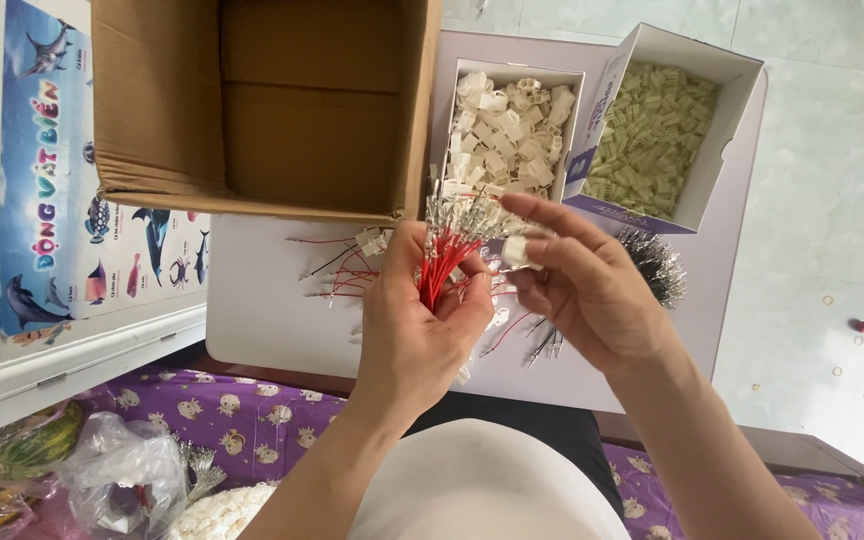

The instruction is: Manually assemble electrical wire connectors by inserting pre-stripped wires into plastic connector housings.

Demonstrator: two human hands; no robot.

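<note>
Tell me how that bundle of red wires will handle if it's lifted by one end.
The red wires look thin, so they would likely flop and fan out beyond the left hand. Probably very light. Loose strands may slip free, since only fingers bunch them; the metal tips could snag.

Pale tiled floor (832, 200), low white table (252, 320), purple patterned cloth (242, 415).

Open cardboard box (252, 100), sea-animal poster (62, 180), purple patterned cloth (242, 410), clear plastic bags (122, 470), pale tiled floor (832, 200)
</note>
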